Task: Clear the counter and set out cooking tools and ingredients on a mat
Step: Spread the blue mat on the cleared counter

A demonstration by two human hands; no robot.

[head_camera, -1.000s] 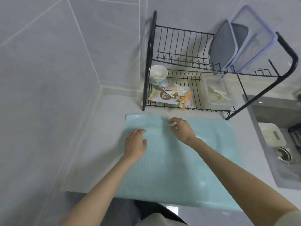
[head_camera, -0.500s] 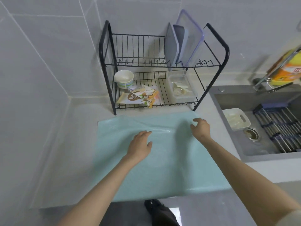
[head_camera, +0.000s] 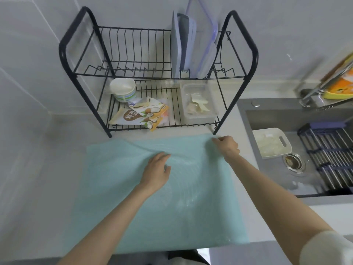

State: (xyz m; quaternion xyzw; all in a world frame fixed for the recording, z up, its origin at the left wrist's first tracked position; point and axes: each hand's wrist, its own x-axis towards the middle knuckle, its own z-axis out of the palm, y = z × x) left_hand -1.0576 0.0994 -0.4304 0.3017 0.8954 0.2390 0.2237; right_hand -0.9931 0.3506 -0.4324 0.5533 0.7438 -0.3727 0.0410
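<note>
The left hand (head_camera: pixel 157 172) lies palm down on the light blue mat (head_camera: pixel 118 188), fingers straight and slightly spread, pressing on the sheet near the middle of its far half. The right hand (head_camera: pixel 228 146) is at the mat's far right corner, its fingers curled and pinching the edge there. A shallow ripple runs across the mat between the two hands, just inside the far edge.

The mat lies spread on the grey counter (head_camera: pixel 47 169), its near edge hanging a little over the counter's front. Just beyond its far edge stands a black two-tier wire dish rack (head_camera: pixel 252 54). On the lower tier are a white paper cup (head_camera: pixel 123 89), coconut-printed packets (head_camera: pixel 137 115) lying flat, and a clear plastic container (head_camera: pixel 198 101). On the upper tier, plastic lids (head_camera: pixel 191 44) stand upright at the right end.

To the right of the mat is a steel sink (head_camera: pixel 267 119). In it a white tray (head_camera: pixel 271 143) sits just beside the drain (head_camera: pixel 293 162), and a roll-up drying rack (head_camera: pixel 328 155) covers its right part. A faucet (head_camera: pixel 313 92) stands behind the sink.
</note>
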